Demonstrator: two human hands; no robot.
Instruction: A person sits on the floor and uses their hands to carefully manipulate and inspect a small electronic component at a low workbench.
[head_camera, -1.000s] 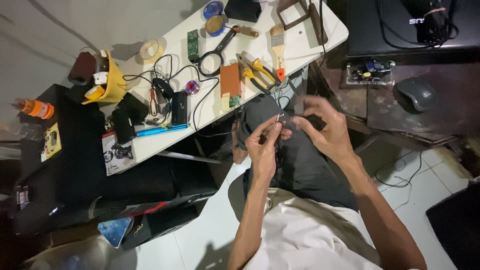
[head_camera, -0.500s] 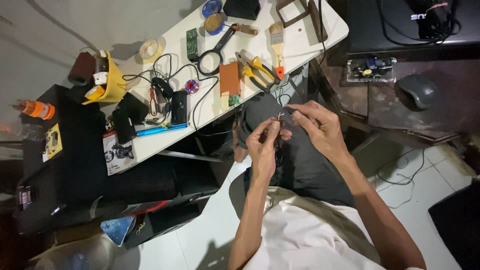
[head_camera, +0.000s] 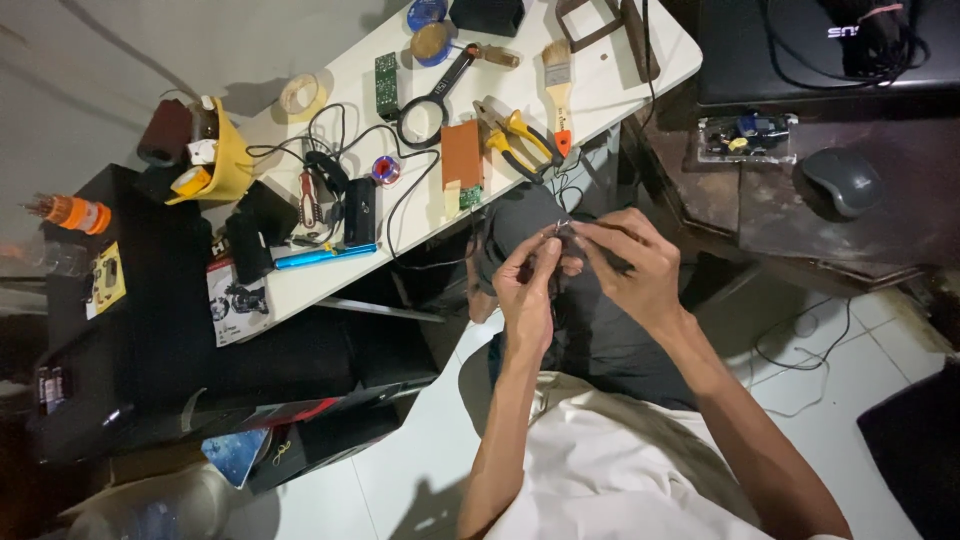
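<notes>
My left hand (head_camera: 528, 290) and my right hand (head_camera: 632, 262) meet over my lap, just below the white table's (head_camera: 620, 85) front edge. Between the fingertips of both hands is a small thin wire end (head_camera: 562, 228), too small to make out well. A thin black wire runs from it up toward the table. On the table nearest my hands lie yellow-handled pliers (head_camera: 520, 135), a brown circuit board (head_camera: 461, 160) and a paintbrush (head_camera: 559, 85).
A magnifying glass (head_camera: 425, 105), blue soldering iron (head_camera: 325, 255), tape roll (head_camera: 300, 95) and yellow holder (head_camera: 225, 160) lie on the table. A black box (head_camera: 150, 330) stands left. A mouse (head_camera: 842, 180) and laptop (head_camera: 830, 50) sit on the dark desk right.
My hands stay together over my lap. The right hand's fingers have closed in a little on the wire end; the view has shifted slightly.
</notes>
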